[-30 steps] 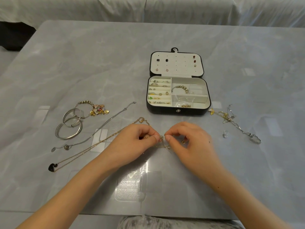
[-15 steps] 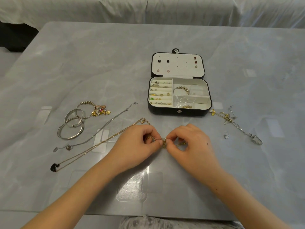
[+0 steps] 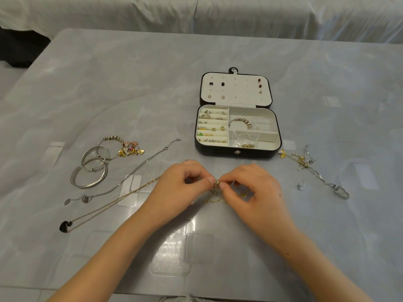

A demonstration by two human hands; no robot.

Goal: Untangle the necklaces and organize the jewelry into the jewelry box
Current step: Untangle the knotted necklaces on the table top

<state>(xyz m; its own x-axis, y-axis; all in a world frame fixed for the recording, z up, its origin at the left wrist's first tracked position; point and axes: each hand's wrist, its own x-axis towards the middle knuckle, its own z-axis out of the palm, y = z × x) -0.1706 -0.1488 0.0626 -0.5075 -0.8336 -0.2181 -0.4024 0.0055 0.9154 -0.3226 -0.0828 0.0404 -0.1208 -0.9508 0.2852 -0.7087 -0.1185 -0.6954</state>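
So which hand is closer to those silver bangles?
Left. The left hand sits to the right of the silver bangles, pinching a gold chain; the right hand pinches it too, farther right.

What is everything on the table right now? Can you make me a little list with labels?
Hands: left hand and right hand both pinch a gold necklace at a small charm, in front of the box.
Box: jewelry box open; rings, earrings and a beaded bracelet inside.
Left side: silver bangles, charm bracelet, silver chain.
Right side: tangled chains, not yet sorted.
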